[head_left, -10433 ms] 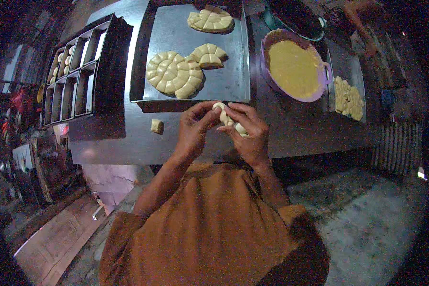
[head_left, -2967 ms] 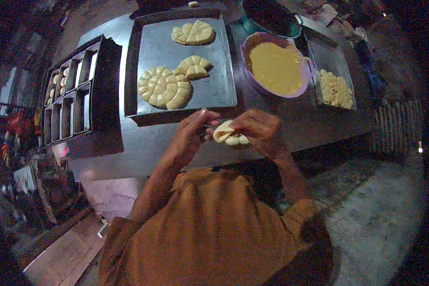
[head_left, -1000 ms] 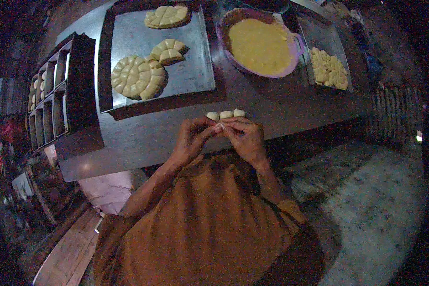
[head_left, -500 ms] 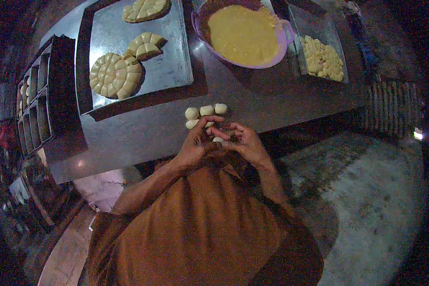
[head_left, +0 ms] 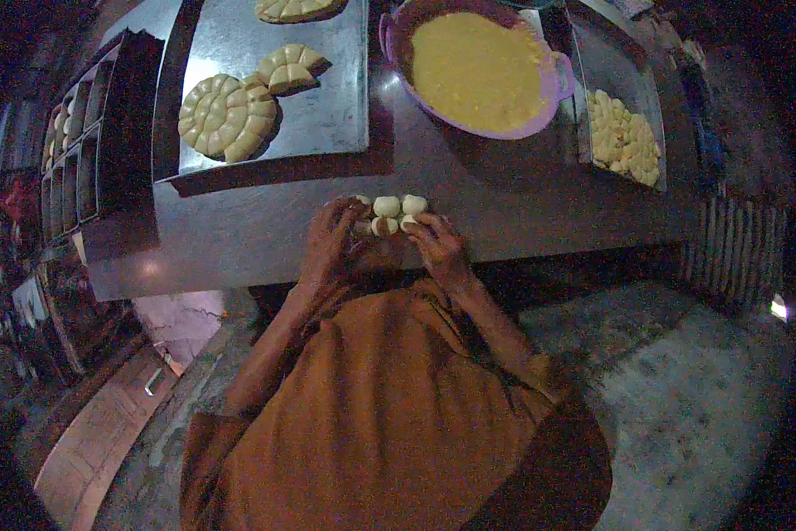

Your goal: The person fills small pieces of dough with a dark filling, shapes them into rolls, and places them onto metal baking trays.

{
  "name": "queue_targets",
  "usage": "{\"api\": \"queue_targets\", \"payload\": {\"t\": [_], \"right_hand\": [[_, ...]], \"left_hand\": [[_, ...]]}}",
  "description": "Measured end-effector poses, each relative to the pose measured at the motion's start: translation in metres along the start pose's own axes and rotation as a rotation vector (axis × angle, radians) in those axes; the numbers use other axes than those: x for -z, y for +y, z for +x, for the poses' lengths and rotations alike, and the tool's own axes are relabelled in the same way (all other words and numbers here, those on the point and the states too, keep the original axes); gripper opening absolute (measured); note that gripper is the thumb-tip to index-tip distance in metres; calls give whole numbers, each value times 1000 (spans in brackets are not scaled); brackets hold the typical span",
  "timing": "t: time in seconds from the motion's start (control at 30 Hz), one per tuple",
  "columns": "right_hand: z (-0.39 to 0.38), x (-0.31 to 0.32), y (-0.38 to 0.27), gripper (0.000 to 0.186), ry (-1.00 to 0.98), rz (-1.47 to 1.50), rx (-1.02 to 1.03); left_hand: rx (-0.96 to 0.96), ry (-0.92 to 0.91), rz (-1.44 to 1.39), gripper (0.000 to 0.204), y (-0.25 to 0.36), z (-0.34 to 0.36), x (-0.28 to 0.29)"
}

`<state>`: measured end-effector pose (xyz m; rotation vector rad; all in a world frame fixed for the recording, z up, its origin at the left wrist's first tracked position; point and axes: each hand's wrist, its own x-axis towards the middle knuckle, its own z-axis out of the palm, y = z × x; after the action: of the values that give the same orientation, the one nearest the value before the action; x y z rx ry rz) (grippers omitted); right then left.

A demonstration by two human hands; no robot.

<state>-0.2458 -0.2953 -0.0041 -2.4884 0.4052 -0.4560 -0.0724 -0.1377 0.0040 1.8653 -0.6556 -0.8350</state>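
Several small pale dough balls (head_left: 386, 206) sit side by side in two short rows near the table's front edge. At the left end of the rows, my left hand (head_left: 329, 237) has its fingers curled over the balls there and partly hides them. My right hand (head_left: 442, 248) grips the near ball at the right end with bent fingers. Between the two hands, the middle balls show uncovered.
A metal tray (head_left: 327, 133) with rounds of portioned dough (head_left: 227, 117) lies at the far left. Beyond my hands stands a purple basin (head_left: 564, 78) of yellow mixture (head_left: 478, 75). Another tray (head_left: 624, 66) holds yellowish dough pieces (head_left: 624, 137). Divided dark moulds (head_left: 88, 173) stand far left.
My hands were together around a pale dough ball close to me. They have moved apart and forward to either end of the dough balls. The view has shifted slightly.
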Motion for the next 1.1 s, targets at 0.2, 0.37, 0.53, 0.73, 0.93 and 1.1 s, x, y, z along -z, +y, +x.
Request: {"api": "queue_targets", "payload": {"t": [0.2,0.37,0.53,0.73,0.93,1.1], "right_hand": [[28,13,-7,50,29,48,-336],[41,7,34,53,-240,122,-66],[43,2,32,57,-216,25,6],[43,32,0,68,-347,82,-134],[20,-2,43,71,-376,71,-73],[50,38,3,84,-383,-140,23]], "left_hand": [[-471,82,579,68,9,0,-14],[-507,52,680,63,-1,18,-25],[-494,16,689,65,-10,22,-26],[-495,-54,524,81,24,13,-8],[-578,-128,725,77,-5,23,-22],[-584,-84,610,72,-4,23,-22]]}}
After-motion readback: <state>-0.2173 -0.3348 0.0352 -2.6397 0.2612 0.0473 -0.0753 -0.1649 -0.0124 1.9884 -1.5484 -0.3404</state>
